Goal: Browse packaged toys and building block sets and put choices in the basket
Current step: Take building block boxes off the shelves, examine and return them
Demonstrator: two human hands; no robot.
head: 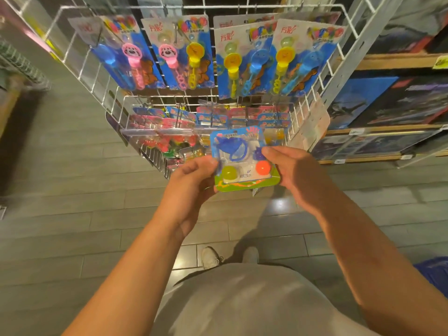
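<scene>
From the head camera we look down at our two hands, which hold one toy pack (244, 161) in front of the wire rack (101, 93). Our left hand (194, 175) pinches the pack's edge at 9 o'clock with curled fingers, and our right hand (288, 168) grips the edge at 3 o'clock, thumb on the front. The pack is a blister card with a blue toy, a yellow ball and an orange ball under clear plastic. At 12 o'clock, bubble wand cards (184, 52) hang in a row on the rack. At 2 o'clock, shelves carry dark boxed sets (392, 103). At 4 o'clock, by the frame edge, shows a blue thing (434, 275); whether it is the basket we cannot tell. We judge the task is in its browsing part: one pack is in hand, being looked over, and putting it away is not yet done.
</scene>
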